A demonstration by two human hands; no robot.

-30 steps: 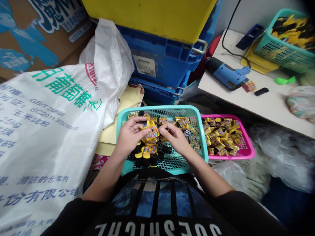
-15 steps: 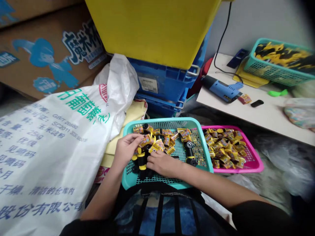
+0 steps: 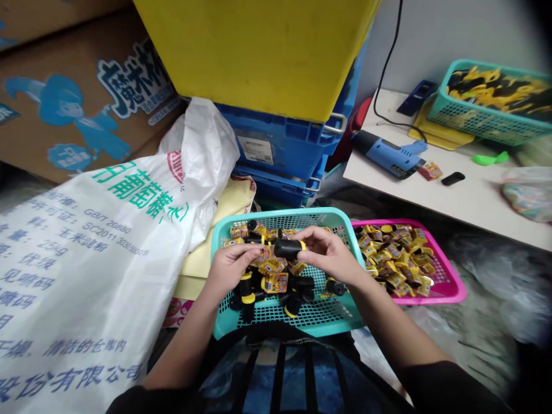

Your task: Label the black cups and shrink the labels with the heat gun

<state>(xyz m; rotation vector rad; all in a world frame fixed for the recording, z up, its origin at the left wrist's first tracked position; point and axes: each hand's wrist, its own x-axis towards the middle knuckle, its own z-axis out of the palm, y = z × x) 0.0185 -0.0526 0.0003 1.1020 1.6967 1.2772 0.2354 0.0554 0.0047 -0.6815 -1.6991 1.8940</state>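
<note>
My right hand (image 3: pixel 330 253) grips a small black cylinder (image 3: pixel 288 248) with a yellow rim by its yellow end. The cylinder lies sideways, its black end towards the left. Close to that end, my left hand (image 3: pixel 236 263) pinches a small printed label sleeve (image 3: pixel 264 253), partly hidden by the fingertips. Both hands are above a turquoise basket (image 3: pixel 282 215). Inside it lie more black cylinders with yellow rims, such as one cylinder (image 3: pixel 293 305) near the front, and several yellow printed sleeves, one sleeve (image 3: pixel 275 282) wrapped round a piece below my hands.
A pink basket (image 3: pixel 451 282) of sleeved pieces stands to the right. On the white table (image 3: pixel 487 198) are a blue heat gun (image 3: pixel 388 155), a loose black cylinder (image 3: pixel 452 179) and another turquoise basket (image 3: pixel 483 123). A white sack (image 3: pixel 86 276) and stacked blue crates (image 3: pixel 280 144) flank me.
My right hand has risen from the basket with a black cylinder and turned it sideways. My left hand stays near the same place with the sleeve. The view has shifted slightly.
</note>
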